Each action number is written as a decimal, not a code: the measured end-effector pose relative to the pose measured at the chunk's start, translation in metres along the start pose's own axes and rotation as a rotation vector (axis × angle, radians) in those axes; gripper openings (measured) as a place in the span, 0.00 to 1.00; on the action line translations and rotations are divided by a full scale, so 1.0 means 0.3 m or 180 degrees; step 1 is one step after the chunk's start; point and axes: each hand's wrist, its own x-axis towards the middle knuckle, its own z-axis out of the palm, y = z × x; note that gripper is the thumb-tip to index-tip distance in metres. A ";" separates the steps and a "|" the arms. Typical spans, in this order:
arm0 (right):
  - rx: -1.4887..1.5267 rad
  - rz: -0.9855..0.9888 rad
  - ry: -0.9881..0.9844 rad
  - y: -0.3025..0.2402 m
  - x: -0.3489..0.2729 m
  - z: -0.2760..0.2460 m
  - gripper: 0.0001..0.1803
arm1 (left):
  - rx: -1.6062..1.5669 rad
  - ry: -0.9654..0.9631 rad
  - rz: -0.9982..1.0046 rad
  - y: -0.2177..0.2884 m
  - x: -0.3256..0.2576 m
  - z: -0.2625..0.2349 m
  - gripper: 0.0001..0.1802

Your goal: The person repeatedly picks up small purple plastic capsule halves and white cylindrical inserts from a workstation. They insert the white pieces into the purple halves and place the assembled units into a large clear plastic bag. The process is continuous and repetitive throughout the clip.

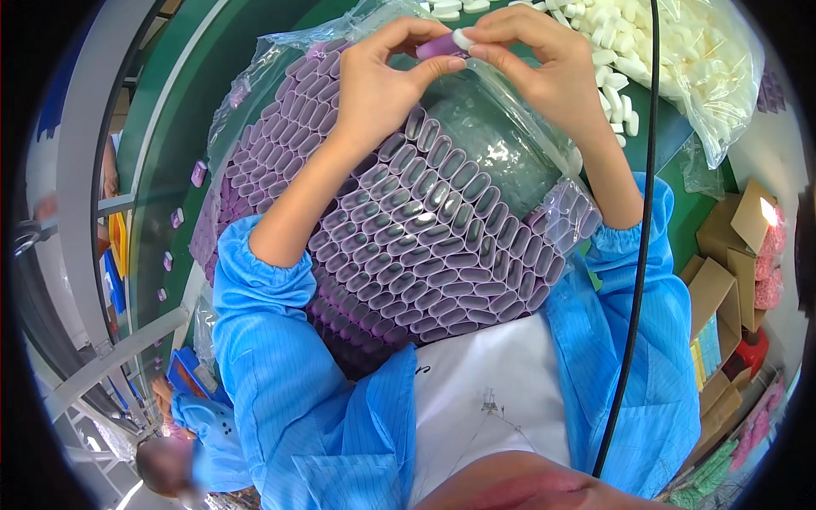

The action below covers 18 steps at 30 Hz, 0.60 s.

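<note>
While over the bagged purple sleeves (425, 246), both hands' fingers (442, 66) pinching 1 purple sleeve (435, 47).

Two hands, the left hand (378, 81) and right hand (544, 64), share one purple sleeve (438, 47) and one white plug (463, 38); two clear bags: purple sleeves (425, 246) and white plugs (680, 51), each too many to count

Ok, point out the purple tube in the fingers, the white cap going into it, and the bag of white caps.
purple tube (435, 48), head view, its side.
white cap (463, 39), head view, its rounded end.
bag of white caps (722, 93), head view, clear plastic wall.
</note>
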 end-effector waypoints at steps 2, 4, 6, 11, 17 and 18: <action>0.0143 0.0018 0.0145 0.006 -0.006 0.012 0.08 | 0.0081 0.0020 0.0138 0.012 0.001 0.003 0.15; 0.0173 0.0067 0.0173 0.004 -0.007 0.013 0.07 | 0.0231 0.0021 0.0208 0.024 0.001 0.001 0.15; 0.0089 0.0147 0.0082 -0.006 -0.004 0.004 0.06 | 0.0450 0.0005 0.0207 0.033 -0.002 -0.006 0.15; 0.0412 0.0188 0.0067 0.003 -0.013 0.002 0.06 | 0.0575 -0.0149 0.0460 0.049 0.003 -0.021 0.15; 0.0286 0.0103 0.0189 -0.010 -0.020 0.016 0.07 | -0.0008 -0.0249 0.0138 0.036 0.001 -0.021 0.15; 0.0380 0.0164 0.0219 -0.007 -0.023 0.019 0.07 | -0.0220 -0.0249 0.0022 0.038 0.001 -0.017 0.15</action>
